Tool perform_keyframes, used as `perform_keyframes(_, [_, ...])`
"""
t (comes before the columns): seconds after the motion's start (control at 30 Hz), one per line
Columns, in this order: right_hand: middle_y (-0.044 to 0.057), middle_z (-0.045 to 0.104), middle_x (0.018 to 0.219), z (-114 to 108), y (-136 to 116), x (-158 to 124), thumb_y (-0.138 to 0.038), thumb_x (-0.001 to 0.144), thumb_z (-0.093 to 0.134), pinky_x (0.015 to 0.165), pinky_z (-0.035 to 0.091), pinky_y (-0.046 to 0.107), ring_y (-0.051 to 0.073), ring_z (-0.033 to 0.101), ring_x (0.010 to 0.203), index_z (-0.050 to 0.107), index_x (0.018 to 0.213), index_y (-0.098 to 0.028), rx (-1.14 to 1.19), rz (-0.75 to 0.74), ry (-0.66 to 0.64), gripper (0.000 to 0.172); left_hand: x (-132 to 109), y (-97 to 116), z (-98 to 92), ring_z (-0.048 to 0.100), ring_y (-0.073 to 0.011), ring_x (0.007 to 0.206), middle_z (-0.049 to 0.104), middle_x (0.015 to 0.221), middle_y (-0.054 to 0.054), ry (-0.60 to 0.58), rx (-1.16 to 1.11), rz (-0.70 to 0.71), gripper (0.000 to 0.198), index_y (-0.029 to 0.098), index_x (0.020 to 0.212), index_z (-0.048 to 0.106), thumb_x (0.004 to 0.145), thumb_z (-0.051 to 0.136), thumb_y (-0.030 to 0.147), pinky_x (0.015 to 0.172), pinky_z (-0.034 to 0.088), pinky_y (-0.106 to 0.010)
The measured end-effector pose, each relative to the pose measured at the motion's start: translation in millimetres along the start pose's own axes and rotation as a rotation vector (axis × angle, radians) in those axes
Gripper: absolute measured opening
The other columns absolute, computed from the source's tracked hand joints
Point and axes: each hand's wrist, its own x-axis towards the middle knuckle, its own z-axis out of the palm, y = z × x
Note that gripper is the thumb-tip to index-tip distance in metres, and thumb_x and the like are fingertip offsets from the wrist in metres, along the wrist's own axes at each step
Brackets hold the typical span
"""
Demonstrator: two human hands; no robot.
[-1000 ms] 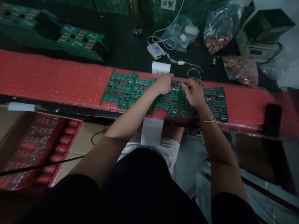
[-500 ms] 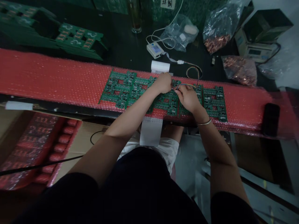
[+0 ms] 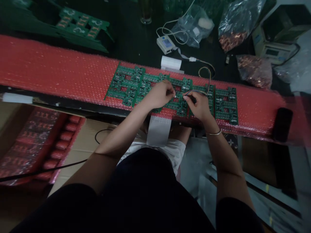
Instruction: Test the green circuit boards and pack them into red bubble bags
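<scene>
My left hand (image 3: pixel 160 94) is over the green circuit boards (image 3: pixel 121 94), its fingers curled together. A small white piece (image 3: pixel 175 95) shows at its fingertips, too small to name. To its right, my right hand (image 3: pixel 198 104) pinches the end of a thin multi-wire cable (image 3: pixel 208 84). That cable loops back to a small white device with a screen (image 3: pixel 165 44). The populated boards lie in a row on red bubble wrap (image 3: pixel 80 72), partly covered by my hands. The connector at the cable's end is hidden by my fingers.
Behind the boards lies a white roll (image 3: pixel 171 62); a white paper strip (image 3: pixel 159 131) hangs off the front edge. Stacked boards (image 3: pixel 82 24) stand at back left. Bags of copper-coloured parts (image 3: pixel 254 70), a scale (image 3: pixel 272 51) and a black object (image 3: pixel 283 124) are at right.
My left hand has pulled away to the left from my right hand, and a gap has opened between them. My right hand still holds the cable. The view has shifted slightly.
</scene>
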Motion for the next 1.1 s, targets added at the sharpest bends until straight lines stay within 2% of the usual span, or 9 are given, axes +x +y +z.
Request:
perform_keyframes(0.1, [0.005, 0.079, 0.096, 5.5, -2.1, -7.3, -0.049, 0.102, 0.056, 0.088, 0.056, 0.042, 0.025, 0.073, 0.095, 0.069, 0.091, -0.026, -0.037, -0.005, -0.017, 0.028, -17.8, 1.7, 9.7, 0.068, -0.0213, 0.097, 0.071, 0.097, -0.007, 0.009, -0.015, -0.016, 0.013, 0.016, 0.083, 0.073, 0.086, 0.060, 0.014, 0.093, 0.054, -0.037])
perform_keyframes(0.27, [0.006, 0.079, 0.096, 8.6, 0.5, -8.8, -0.050, 0.101, 0.056, 0.091, 0.056, 0.046, 0.027, 0.071, 0.099, 0.069, 0.089, -0.027, -0.096, -0.025, -0.020, 0.029, -28.8, 1.2, 20.5, 0.068, -0.0211, 0.099, 0.071, 0.099, -0.006, 0.032, -0.030, -0.019, 0.013, 0.018, 0.080, 0.071, 0.086, 0.062, 0.010, 0.096, 0.054, -0.038])
perform_keyframes(0.47, [0.006, 0.078, 0.095, 10.6, 1.2, -9.8, -0.053, 0.102, 0.053, 0.094, 0.053, 0.047, 0.028, 0.069, 0.098, 0.067, 0.088, -0.029, -0.147, -0.059, -0.011, 0.031, -32.2, 5.3, 28.5, 0.066, -0.0226, 0.102, 0.071, 0.100, -0.008, 0.043, -0.007, -0.012, 0.014, 0.018, 0.081, 0.073, 0.085, 0.062, 0.009, 0.100, 0.052, -0.040])
perform_keyframes(0.6, [0.006, 0.077, 0.095, 10.7, 0.4, -9.6, -0.052, 0.104, 0.049, 0.095, 0.052, 0.047, 0.028, 0.068, 0.097, 0.066, 0.090, -0.029, -0.152, -0.051, -0.016, 0.032, -32.7, 11.9, 42.0, 0.062, -0.0280, 0.115, 0.070, 0.110, -0.010, 0.027, 0.043, -0.013, 0.016, 0.017, 0.086, 0.078, 0.085, 0.062, 0.012, 0.109, 0.047, -0.048])
perform_keyframes(0.8, [0.007, 0.075, 0.096, 9.5, 2.5, -9.2, -0.053, 0.105, 0.046, 0.096, 0.051, 0.047, 0.028, 0.067, 0.098, 0.065, 0.092, -0.027, -0.162, -0.032, -0.049, 0.034, -34.4, 21.9, 62.0, 0.050, -0.0346, 0.129, 0.066, 0.123, -0.010, 0.036, 0.070, -0.081, 0.014, 0.018, 0.084, 0.077, 0.088, 0.065, 0.014, 0.111, 0.042, -0.056])
perform_keyframes(1.1, [0.009, 0.073, 0.099, 10.8, 7.8, -10.1, -0.056, 0.106, 0.041, 0.098, 0.051, 0.050, 0.029, 0.067, 0.100, 0.066, 0.099, -0.027, -0.178, -0.024, -0.074, 0.039, -35.1, 22.0, 73.2, 0.047, -0.0371, 0.129, 0.064, 0.122, -0.012, 0.080, 0.085, -0.092, 0.013, 0.017, 0.084, 0.076, 0.090, 0.065, 0.018, 0.109, 0.041, -0.059])
